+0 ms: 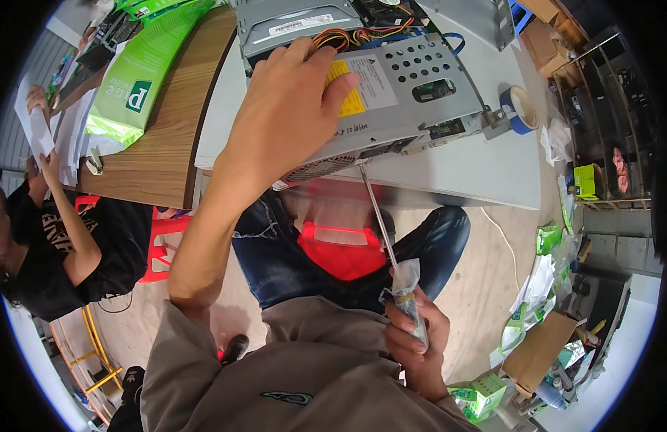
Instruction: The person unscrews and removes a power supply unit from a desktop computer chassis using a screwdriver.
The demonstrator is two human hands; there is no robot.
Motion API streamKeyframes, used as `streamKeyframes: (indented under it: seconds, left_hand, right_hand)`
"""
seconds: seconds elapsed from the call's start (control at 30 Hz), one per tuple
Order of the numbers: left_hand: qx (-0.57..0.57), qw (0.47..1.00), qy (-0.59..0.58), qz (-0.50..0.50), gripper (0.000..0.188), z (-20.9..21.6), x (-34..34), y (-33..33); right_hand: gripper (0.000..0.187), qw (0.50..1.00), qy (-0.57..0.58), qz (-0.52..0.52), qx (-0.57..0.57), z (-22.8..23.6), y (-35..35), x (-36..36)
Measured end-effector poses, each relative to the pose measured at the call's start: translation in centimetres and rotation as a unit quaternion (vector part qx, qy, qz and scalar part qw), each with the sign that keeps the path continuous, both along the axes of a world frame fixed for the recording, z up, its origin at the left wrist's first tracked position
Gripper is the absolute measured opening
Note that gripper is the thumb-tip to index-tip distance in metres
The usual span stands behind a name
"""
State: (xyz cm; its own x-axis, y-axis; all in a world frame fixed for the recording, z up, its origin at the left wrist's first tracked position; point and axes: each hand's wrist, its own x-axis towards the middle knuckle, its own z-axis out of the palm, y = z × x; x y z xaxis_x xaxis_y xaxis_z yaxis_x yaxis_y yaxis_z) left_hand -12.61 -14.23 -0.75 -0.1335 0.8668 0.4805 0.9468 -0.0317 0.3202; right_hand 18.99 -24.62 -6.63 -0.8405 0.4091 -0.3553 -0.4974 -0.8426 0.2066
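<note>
A grey metal computer power supply (413, 93) with a yellow label and a bundle of coloured wires lies at the front edge of a white table (456, 173). My left hand (290, 108) rests on top of it, fingers spread over the label, holding it down. My right hand (416, 338) is low, near my lap, closed around the clear handle of a long screwdriver (387, 237). The screwdriver's thin shaft runs up to the front edge of the power supply, where its tip touches the casing.
An open grey computer case (297, 21) stands behind the power supply. A blue tape roll (520, 108) lies at the right. Green packages (143, 72) sit on a wooden table at left, where another person (53, 230) sits. A red stool (341, 248) is under me. Boxes and bags litter the floor.
</note>
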Motion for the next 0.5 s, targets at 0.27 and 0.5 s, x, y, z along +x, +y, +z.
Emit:
streamKeyframes:
  seconds: [0.27,0.5]
  left_hand:
    - [0.011,1.000,-0.014,-0.020,0.036,0.5,-0.1,-0.1]
    - [0.021,1.000,0.010,-0.011,0.042,0.0,0.0,0.0]
  right_hand:
    - [0.042,0.953,-0.208,0.048,0.214,2.5,0.1,-0.2]
    - [0.034,0.482,-0.580,0.061,0.654,2.4,0.2,-1.2]
